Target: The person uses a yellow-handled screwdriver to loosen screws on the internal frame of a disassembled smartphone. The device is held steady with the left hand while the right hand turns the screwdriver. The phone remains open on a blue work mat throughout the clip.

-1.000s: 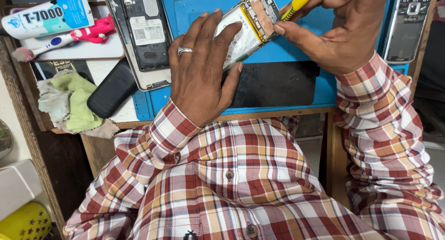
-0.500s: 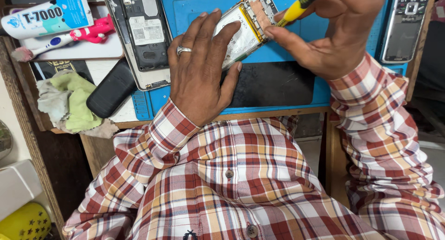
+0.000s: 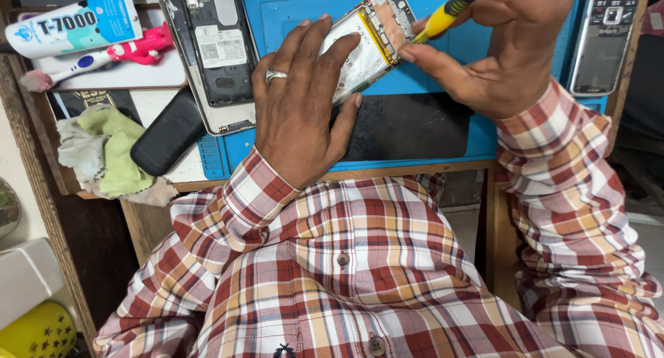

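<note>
From the head view, the left hand (image 3: 299,112) lay flat, fingers pinning the opened phone (image 3: 366,43) on the blue mat (image 3: 290,12). The right hand (image 3: 508,50) pinched a yellow screwdriver (image 3: 443,19), now raised slightly higher than a moment earlier.

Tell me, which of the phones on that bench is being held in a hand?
The opened phone at top centre, its insides showing: the left hand pins it while the right hand works a yellow-handled tool. The other opened phone and keypad phone lie untouched.
</note>
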Demonstrator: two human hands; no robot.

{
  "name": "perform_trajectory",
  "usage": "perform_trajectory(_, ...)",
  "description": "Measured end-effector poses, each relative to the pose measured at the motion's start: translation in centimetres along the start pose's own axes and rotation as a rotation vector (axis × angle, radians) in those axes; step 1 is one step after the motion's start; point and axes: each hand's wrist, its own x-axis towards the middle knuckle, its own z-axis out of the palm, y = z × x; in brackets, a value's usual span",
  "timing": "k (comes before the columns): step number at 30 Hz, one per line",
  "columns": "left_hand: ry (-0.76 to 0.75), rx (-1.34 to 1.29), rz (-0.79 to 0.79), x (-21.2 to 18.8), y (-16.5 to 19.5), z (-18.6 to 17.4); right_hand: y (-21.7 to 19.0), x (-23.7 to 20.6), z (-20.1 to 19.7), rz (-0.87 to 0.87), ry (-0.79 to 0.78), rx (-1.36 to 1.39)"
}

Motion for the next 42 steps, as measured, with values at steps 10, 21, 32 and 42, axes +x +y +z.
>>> perform_trajectory(10,0.014,0.007,0.002,-0.3,0.5,0.3,-0.3,-1.9,0.9,0.096,0.057,0.026)
perform_trajectory(21,0.013,-0.075,-0.009,0.4,0.8,0.1,3.3,-5.3,-2.4,0.11,0.243,-0.255)
perform_trajectory(32,0.031,-0.059,-0.018,0.5,1.2,-1.2,2.8,-3.6,-2.1,0.13,0.201,-0.255)
perform_trajectory(42,0.026,-0.064,-0.016,0.7,0.9,-1.3,3.4,-1.9,0.1,0.113,0.204,-0.064)
